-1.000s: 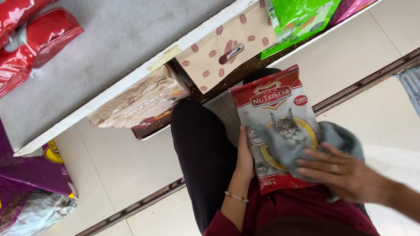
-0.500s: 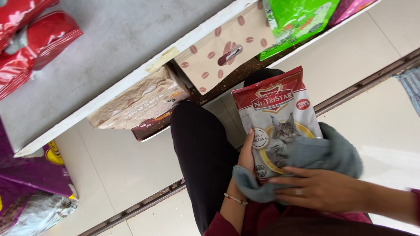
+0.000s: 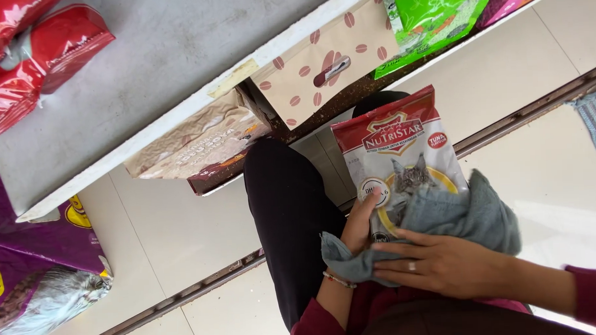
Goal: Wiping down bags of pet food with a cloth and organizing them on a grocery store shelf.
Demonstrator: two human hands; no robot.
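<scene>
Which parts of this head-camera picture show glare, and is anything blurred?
Head view: daylight, soft shadows. Glare on the red bags at top left and on the floor tiles at right. The pouch, the cloth and both hands, left and right, are sharp; no motion blur shows.

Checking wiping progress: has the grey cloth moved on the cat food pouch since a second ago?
Yes. The grey cloth, under the right hand, has slid across the pouch toward the black-trousered leg, now covering its lower part.

I have one view only, from the head camera: it looks steeply down, close over my lap and hands, with the shelf (image 3: 142, 67) edge and floor (image 3: 181, 224) beyond.
</scene>
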